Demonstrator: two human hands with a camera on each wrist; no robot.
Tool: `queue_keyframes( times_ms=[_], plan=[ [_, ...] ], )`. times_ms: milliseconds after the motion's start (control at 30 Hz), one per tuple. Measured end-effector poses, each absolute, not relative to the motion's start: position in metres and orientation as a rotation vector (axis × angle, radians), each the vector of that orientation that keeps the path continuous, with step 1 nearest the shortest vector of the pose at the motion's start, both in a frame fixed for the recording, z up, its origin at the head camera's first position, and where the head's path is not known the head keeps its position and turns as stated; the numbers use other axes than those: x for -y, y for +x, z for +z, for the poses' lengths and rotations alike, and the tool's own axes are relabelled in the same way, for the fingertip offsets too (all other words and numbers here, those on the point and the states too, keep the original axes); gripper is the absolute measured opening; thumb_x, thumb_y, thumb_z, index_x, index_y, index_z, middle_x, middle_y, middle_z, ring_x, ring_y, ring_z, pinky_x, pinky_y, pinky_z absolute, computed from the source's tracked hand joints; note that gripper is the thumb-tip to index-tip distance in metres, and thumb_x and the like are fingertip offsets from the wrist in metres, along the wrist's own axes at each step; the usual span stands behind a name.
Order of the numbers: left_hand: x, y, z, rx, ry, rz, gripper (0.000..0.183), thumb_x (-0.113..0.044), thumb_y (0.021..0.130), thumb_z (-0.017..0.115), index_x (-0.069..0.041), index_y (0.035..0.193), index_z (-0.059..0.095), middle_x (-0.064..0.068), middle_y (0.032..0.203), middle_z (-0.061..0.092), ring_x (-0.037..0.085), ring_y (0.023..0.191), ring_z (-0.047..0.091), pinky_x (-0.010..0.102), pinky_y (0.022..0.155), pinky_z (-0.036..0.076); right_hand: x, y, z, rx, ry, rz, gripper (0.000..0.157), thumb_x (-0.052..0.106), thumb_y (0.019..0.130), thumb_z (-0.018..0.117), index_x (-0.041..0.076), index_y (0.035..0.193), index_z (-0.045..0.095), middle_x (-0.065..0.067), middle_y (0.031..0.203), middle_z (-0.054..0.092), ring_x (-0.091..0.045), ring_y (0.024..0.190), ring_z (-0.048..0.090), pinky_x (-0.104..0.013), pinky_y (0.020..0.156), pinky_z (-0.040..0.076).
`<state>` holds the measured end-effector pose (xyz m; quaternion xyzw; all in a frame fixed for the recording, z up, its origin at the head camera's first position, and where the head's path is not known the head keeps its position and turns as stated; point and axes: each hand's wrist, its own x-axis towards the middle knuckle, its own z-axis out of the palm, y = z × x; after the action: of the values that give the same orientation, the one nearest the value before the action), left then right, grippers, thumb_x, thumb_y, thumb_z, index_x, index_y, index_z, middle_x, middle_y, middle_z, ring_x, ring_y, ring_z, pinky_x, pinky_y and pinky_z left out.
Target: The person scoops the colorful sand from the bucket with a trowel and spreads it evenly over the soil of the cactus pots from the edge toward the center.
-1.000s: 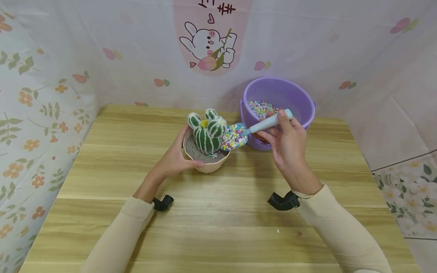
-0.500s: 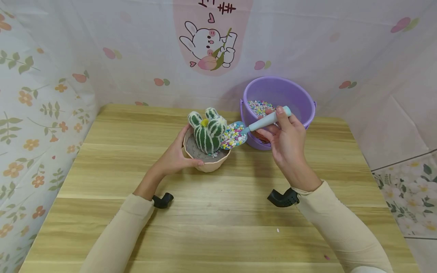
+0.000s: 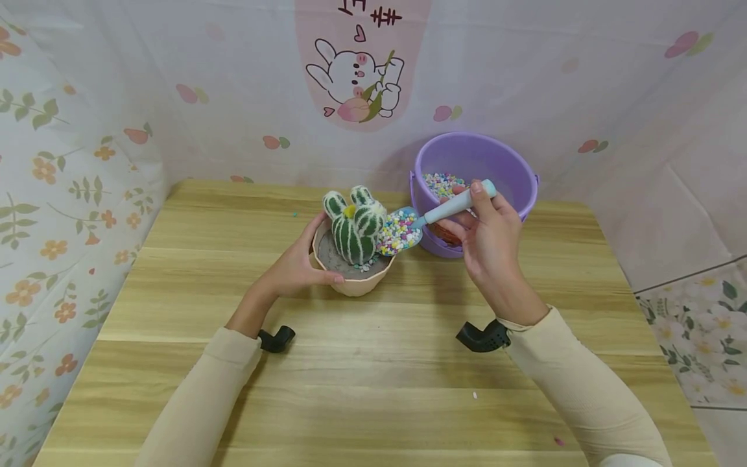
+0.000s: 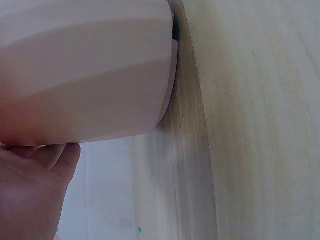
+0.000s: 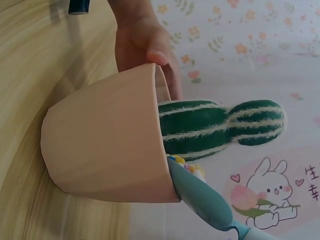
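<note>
My left hand [image 3: 294,264] grips a pale peach flowerpot [image 3: 357,286] by its left side, the thumb along the near side. A green-and-white striped toy cactus [image 3: 352,239] stands in the pot's grey filling, with a few pebbles at its base. Between thumb and fingers, my right hand [image 3: 496,243] holds the light blue handle of a small shovel [image 3: 452,207]. Its blade, heaped with multicoloured pebbles [image 3: 399,232], lies at the pot's right rim beside the cactus. In the right wrist view the blade [image 5: 202,197] meets the rim at a slant.
Behind my right hand stands a purple bucket [image 3: 484,159] with more coloured pebbles [image 3: 442,183] inside. A teal pebble [image 3: 294,214] lies on the wooden table [image 3: 373,376] left of the pot, and white and pink bits lie near the front. Printed cloth hangs behind.
More pebbles lie at the cactus's base, and a teal pebble now shows on the table left of the pot. The pink bit shifted right and nearer. Both hands have barely moved.
</note>
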<state>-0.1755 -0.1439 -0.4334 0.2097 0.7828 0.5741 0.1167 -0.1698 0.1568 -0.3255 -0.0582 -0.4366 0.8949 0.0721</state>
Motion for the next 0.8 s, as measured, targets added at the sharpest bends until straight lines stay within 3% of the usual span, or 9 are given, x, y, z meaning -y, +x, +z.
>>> queue_keyframes(
  times_ms=[333,800],
  plan=[
    [0.1454,-0.1766,-0.4331,-2.281,0.636,1.669,0.121,-0.027,0.072,0.087,-0.019,0.157,0.001,0.005,0.163,0.009,0.024,0.147,0.016,0.052,0.118,0.017,-0.1554,-0.1717,-0.3237,1.304,-0.122,2.690,0.016,0.012,0.095,0.062,-0.003,0.099,0.058,-0.018,0.095,0.068,-0.029,0.069,0.071,-0.041,0.058,0.059],
    [0.1489,-0.1823,-0.4312,-2.218,0.680,1.692,0.117,-0.020,0.072,0.086,-0.020,0.157,0.006,0.003,0.162,0.009,0.022,0.148,0.013,0.051,0.118,0.015,-0.1556,-0.1728,-0.3213,1.342,-0.084,2.669,0.014,0.012,0.095,0.062,-0.001,0.096,0.058,-0.015,0.093,0.070,-0.027,0.072,0.072,-0.046,0.066,0.059]
  ],
)
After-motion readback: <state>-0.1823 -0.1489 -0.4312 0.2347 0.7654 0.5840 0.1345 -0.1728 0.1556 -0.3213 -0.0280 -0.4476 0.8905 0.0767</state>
